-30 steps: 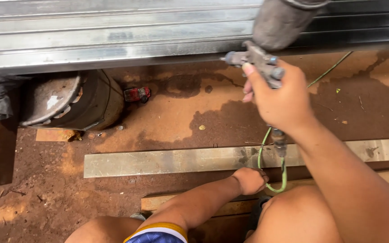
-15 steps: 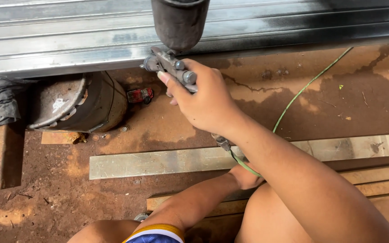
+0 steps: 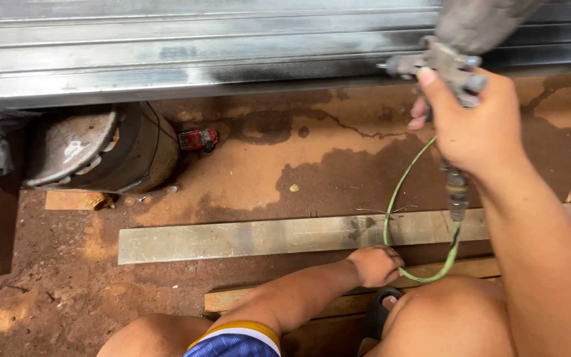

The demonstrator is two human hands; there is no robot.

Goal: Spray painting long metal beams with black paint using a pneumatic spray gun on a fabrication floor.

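Spray gun (image 3: 447, 63) gripped in right hand (image 3: 477, 125), aimed at far metal rails (image 3: 166, 53) — green hose (image 3: 404, 198) held clear by fisted left hand (image 3: 375, 264).

Even, soft daylight; shadows are faint. Slight glare on the metal rails (image 3: 166, 59). The spray gun (image 3: 457, 59) is motion-blurred.

You are in a rough outdoor metal workshop: red dirt floor (image 3: 246, 165), galvanised steel channels (image 3: 166, 53) beyond your spray gun (image 3: 451, 63), paint-stained drum (image 3: 94, 149) far left.
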